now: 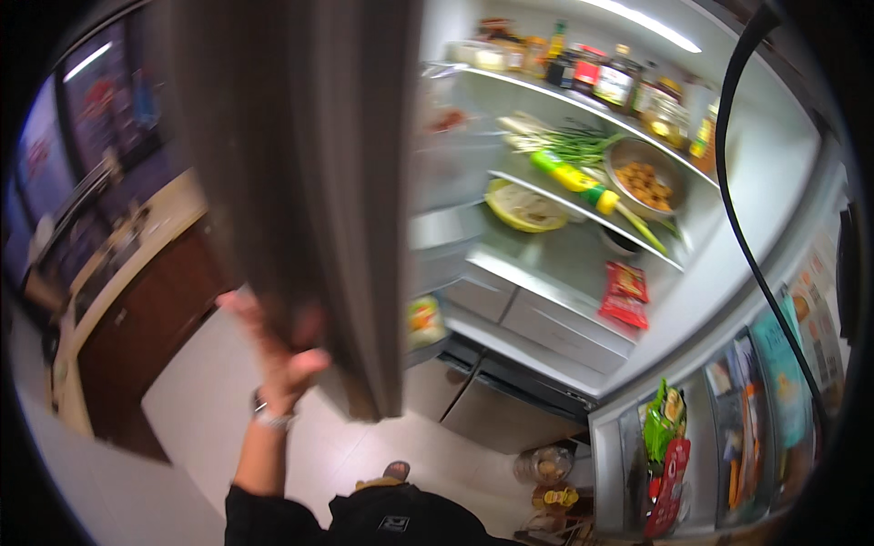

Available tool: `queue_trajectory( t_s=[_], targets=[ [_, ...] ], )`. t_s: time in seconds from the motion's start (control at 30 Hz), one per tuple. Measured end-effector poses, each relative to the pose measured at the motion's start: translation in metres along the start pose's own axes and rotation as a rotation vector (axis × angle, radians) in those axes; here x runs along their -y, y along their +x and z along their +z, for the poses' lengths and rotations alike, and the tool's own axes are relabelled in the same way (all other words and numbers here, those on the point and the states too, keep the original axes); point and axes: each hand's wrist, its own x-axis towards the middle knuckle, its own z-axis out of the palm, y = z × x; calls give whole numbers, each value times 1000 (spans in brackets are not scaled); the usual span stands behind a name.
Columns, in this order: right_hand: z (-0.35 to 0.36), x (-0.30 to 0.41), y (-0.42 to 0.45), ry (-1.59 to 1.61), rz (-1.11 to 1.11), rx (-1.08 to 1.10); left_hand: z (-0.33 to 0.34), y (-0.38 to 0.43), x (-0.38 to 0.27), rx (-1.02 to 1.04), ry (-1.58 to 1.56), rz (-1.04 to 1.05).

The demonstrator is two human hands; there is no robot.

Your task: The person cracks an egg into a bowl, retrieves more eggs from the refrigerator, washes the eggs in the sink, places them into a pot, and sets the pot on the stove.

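Note:
My left hand (pixel 276 365) reaches up to the outer face of a dark refrigerator door (pixel 293 170). Its fingers are spread, the thumb points right, and it appears to touch the door's lower part; blur obscures the exact contact. My right hand is out of view. Past the door edge lies the lit refrigerator interior (pixel 532 256). One shelf carries green onions (pixel 580 145), a yellow-green package (pixel 573 179) and a metal bowl (pixel 610 160) of brown chunks. Beneath that are a yellow bowl (pixel 502 211) with pale contents and a red packet (pixel 625 293).
Bottles and jars (pixel 601 75) line the top shelf. The other refrigerator door's bins (pixel 696 437) hold several packages at right. A black cable (pixel 741 232) crosses the right side. Lower drawers (pixel 512 409), floor-level jars (pixel 546 465) and a brown counter cabinet (pixel 147 334) surround the pale floor.

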Motion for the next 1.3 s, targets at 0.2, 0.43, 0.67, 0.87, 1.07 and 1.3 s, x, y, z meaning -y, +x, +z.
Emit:
queue_trajectory(
  t_s=[0.2,0.43,0.67,0.87,1.07,1.3],
  targets=[
    [103,7,62,-161,-184,406,79,47,-119,-61,184,318],
    [121,21,49,-149,-272,549,178,63,-175,-73,177,332],
    [92,9,-26,-44,-273,755,255,83,-181,-177,173,365],
    [35,-32,-115,-144,-20,1044,278,93,-181,-232,234,431],
    [25,-20,-139,-250,-2,1239,274,88,-176,-46,-227,384],
    [50,10,-117,-366,-131,1369,191,9,-128,158,-474,429]
  ],
)
